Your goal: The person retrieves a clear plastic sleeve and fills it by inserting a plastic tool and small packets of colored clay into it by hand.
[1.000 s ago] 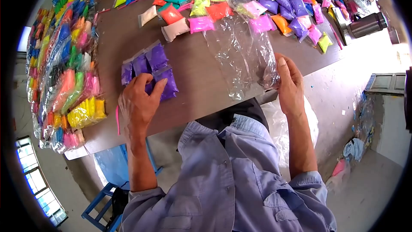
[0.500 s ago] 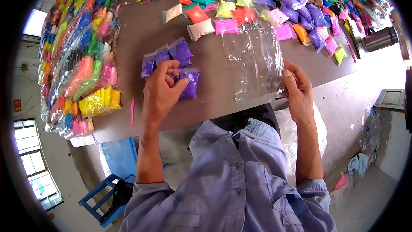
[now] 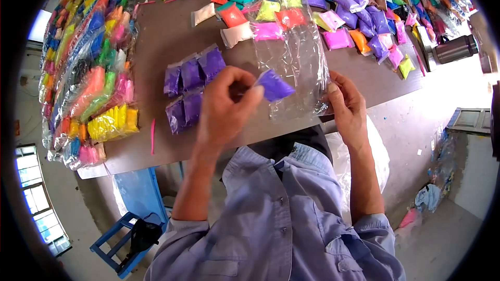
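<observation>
Between my left hand's thumb and fingers is a small purple packet, gripped by one end. It hangs over the near part of a large clear plastic bag lying on the table. My right hand pinches the bag's right edge near the table's front. Left of my left hand, more purple packets lie in two short rows; my hand and wrist may hide part of them. The bag's far end lies by or over pink and red packets; which of these is inside I cannot tell.
Bundled bags of colourful packets are heaped along the table's left side. Loose packets cover the far right, near a dark metal cylinder. A pink strip lies near the front left edge. A blue stool stands below.
My left hand has lifted a purple packet from beside the rows and carried it right, to the clear bag. My right hand still holds the bag's edge. The view has shifted slightly.
</observation>
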Motion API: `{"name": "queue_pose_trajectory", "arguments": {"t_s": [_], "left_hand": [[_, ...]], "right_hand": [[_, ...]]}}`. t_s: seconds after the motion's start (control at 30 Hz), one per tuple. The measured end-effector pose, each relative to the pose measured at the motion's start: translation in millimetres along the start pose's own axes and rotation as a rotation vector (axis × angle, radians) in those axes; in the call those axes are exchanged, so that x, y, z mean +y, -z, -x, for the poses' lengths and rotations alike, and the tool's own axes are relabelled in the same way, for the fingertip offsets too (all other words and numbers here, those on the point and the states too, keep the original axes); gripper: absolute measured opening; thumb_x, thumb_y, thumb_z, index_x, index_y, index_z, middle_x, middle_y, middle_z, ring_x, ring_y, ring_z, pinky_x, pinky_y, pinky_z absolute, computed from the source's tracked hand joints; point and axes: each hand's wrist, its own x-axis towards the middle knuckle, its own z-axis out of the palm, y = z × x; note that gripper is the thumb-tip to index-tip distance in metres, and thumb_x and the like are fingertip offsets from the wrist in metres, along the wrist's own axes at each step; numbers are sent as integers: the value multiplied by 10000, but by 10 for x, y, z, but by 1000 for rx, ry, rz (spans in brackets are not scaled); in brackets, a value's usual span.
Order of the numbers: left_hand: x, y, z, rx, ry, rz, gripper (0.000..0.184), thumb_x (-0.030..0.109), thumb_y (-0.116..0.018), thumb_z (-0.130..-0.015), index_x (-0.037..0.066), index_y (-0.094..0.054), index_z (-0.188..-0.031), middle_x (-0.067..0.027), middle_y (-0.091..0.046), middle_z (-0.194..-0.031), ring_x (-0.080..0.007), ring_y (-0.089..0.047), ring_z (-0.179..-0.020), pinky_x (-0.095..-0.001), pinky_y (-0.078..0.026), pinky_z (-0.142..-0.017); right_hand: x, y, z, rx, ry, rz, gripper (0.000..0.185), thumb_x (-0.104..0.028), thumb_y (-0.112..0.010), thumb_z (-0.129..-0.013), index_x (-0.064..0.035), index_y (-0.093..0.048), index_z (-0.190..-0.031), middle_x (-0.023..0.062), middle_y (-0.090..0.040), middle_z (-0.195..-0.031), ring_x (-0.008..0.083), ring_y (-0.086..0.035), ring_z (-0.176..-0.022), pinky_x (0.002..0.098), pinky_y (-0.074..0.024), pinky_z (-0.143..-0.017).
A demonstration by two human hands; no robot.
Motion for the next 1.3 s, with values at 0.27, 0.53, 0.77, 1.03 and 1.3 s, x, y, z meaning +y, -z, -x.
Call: {"name": "queue_pose_trajectory", "arguments": {"t_s": [0.27,0.53,0.77,1.03,1.3], "left_hand": [[-199,-664,-135,-49,25,203,292,-31,-666,-1014,-29,-648,-1305,-77,-755,-1117,-122,-730,-922,-276,-621,-754],[-288,-709,-77,-212,-93,-133,128,0,-722,-966,14,-706,-1092,-67,-762,-992,-144,-735,-860,-321,-593,-746],[-265,-690,-72,-148,-445,-532,145,13,-768,-872,38,-703,-998,-140,-725,-943,-335,-714,-832,-393,-580,-753],[-296,-668,-46,-233,-505,-594,104,76,-732,-932,71,-691,-1028,-123,-709,-969,-368,-727,-864,-456,-579,-737],[-326,-699,-23,-185,-455,-589,203,52,-712,-932,76,-704,-1133,-125,-731,-1015,-377,-739,-872,-471,-600,-744]], "right_hand": [[-29,13,1,-25,120,155,374,-185,-594,-1126,49,-636,-1415,14,-695,-1006,73,-596,-823,258,-504,-705],[45,15,-33,129,368,584,328,-173,-585,-1100,28,-686,-1338,228,-724,-1187,335,-712,-1017,404,-551,-897],[199,-53,-110,175,492,507,375,-199,-531,-1130,39,-640,-1398,207,-702,-1331,386,-638,-1290,448,-476,-1121],[178,-144,-68,85,303,412,387,-207,-492,-1160,46,-626,-1421,221,-688,-1388,345,-646,-1284,417,-449,-1168],[264,84,-61,192,372,316,348,-173,-519,-1151,35,-644,-1400,160,-685,-1391,255,-643,-1277,371,-484,-1110]]}}
